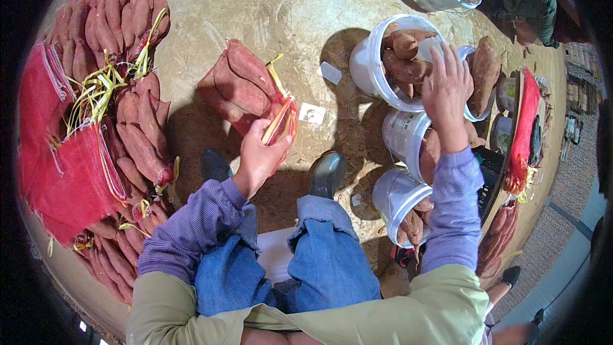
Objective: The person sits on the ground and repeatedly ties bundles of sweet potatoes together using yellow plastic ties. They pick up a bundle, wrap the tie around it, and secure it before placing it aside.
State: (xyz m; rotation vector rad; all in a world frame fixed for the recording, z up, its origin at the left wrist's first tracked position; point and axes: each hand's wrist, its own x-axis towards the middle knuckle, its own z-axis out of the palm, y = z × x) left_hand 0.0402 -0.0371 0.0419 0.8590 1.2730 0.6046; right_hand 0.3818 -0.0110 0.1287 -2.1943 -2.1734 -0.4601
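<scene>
My left hand point(260, 156) is closed round the gathered neck of a red mesh bag point(241, 86). Sweet potatoes fill the bag, which lies on the ground, and yellow ties hang by its mouth. My right hand point(449, 83) is over the right rim of a white bucket point(365, 67), fingers stretched out and slightly bent. I see nothing held in it, though its palm side is hidden. Inside that bucket are several sweet potatoes point(403, 67). A large sweet potato point(484, 73) sits in another bucket just right of my right hand.
Filled mesh bags point(143, 131) are heaped at the left, with empty red bags point(80, 169) and yellow ties point(99, 92) on top. More buckets point(396, 195) of sweet potatoes stand at the right. Beyond them is a scale point(490, 172). Another person point(530, 6) is at the upper right.
</scene>
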